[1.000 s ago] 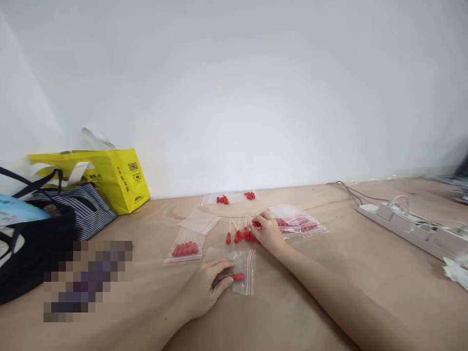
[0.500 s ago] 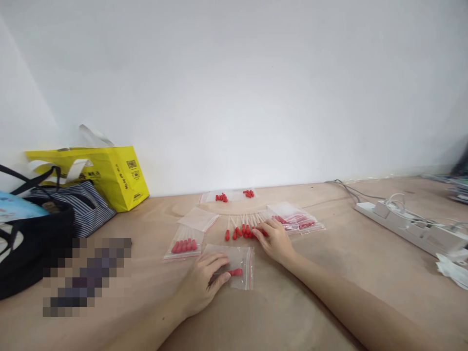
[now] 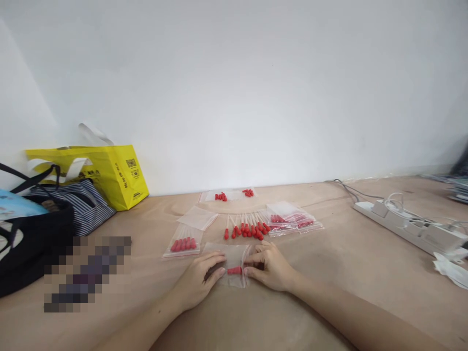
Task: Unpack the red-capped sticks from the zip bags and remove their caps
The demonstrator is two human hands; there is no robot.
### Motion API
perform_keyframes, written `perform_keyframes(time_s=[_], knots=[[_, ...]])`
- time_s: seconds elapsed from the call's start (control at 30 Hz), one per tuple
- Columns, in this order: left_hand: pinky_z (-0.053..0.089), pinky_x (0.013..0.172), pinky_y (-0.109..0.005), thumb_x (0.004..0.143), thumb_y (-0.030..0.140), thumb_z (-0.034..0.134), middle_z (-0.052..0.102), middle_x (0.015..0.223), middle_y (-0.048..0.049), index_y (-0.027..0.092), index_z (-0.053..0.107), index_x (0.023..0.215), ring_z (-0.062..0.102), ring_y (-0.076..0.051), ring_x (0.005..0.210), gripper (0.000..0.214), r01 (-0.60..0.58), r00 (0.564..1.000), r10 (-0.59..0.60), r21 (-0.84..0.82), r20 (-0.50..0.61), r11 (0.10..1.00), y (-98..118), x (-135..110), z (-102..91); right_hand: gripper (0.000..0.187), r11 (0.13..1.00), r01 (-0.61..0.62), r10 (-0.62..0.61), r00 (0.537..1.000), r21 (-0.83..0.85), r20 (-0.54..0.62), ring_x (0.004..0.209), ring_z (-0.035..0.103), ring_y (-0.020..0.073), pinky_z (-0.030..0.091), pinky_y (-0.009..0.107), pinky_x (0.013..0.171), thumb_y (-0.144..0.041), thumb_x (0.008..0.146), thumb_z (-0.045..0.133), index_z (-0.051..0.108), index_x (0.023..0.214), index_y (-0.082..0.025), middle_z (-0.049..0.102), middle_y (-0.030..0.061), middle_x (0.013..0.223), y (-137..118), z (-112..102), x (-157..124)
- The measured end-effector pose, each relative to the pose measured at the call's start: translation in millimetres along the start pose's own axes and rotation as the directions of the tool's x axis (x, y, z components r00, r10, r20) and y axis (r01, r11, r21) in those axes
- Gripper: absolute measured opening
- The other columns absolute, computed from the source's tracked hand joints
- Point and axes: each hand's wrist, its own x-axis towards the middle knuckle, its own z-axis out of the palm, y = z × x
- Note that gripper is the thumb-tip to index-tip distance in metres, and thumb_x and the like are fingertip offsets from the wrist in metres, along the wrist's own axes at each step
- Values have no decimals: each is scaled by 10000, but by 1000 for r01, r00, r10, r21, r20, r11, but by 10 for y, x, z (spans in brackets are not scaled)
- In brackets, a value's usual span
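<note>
Head view: on the near middle of the table (image 3: 329,273) lies a small clear bag (image 3: 234,254) with one red-tipped stick (image 3: 234,270) inside. The left hand (image 3: 201,279) pinches its left edge between bent fingers and thumb, and the right hand (image 3: 273,269) pinches its right edge the same way. Just beyond lies a row of loose red-tipped sticks (image 3: 247,228), with a filled bag (image 3: 183,243) to the left and a pile of bags (image 3: 293,219) to the right.

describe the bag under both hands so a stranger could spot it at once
On the tan table, find the clear zip bags. The nearest bag lies under the left hand and right hand and holds one red piece, while the bag left of it holds several.
</note>
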Motion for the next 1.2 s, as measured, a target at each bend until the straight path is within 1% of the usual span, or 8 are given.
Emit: perform_keyframes(time_s=[0.23,0.37,0.5,0.67,0.87,0.97,1.07,1.2], knots=[[410,914,-341,828,345,433,580,1146,-32,245,586,1045,525,-183,1054,284,-1,1000,1,-14,-5,1000,-37,-10,23,141,999,-24,26,994,-24,105,730,473,151,273,288,690,-291,726,576,667,834,-296,564,-12,684,-64,-21,28],[409,915,-341,831,349,421,578,1147,-33,243,580,1054,523,-183,1054,294,5,1000,-5,-14,-3,1000,-35,-8,28,175,997,-37,30,996,71,89,785,491,157,259,295,726,-416,752,559,662,861,-326,609,-17,775,-29,4,42],[408,916,-338,828,351,424,575,1151,-32,244,576,1061,523,-184,1055,298,1,1000,-1,-19,-5,1000,-26,-9,31,181,997,-41,35,996,65,84,784,488,152,251,290,727,-438,717,596,666,782,-284,615,-19,788,-40,31,44],[398,928,-346,820,361,441,561,1169,-43,234,567,1075,511,-190,1070,312,11,1000,-11,-26,11,1000,-18,-6,24,141,997,-72,71,995,17,69,738,480,137,254,277,699,-370,712,614,647,722,-234,591,-18,709,-83,55,50],[407,914,-339,805,342,472,573,1149,-43,240,567,1070,521,-190,1049,300,-20,1000,21,-77,9,997,12,3,-7,116,997,-56,53,997,57,59,807,494,154,278,290,736,-330,737,582,637,718,-229,589,-6,782,-143,92,60],[405,912,-344,790,326,495,564,1156,-46,235,562,1072,517,-196,1052,304,-25,999,27,-98,22,995,27,2,-19,89,991,-9,10,1000,131,-8,816,498,158,324,279,733,-261,748,555,610,726,-194,570,22,821,-116,64,38],[402,916,-350,776,303,509,545,1176,-55,228,554,1079,506,-202,1066,316,9,999,-5,-88,43,996,32,3,-22,129,954,35,-29,999,298,-25,785,509,149,372,255,696,-244,798,472,576,766,-175,567,42,832,-16,-23,-2],[398,921,-355,768,287,513,510,1206,-77,215,518,1129,490,-210,1084,368,22,1000,-21,-50,20,999,30,4,-22,187,892,-95,102,995,442,8,651,494,127,385,239,599,-303,838,410,533,815,-164,568,31,750,157,-125,-61]])
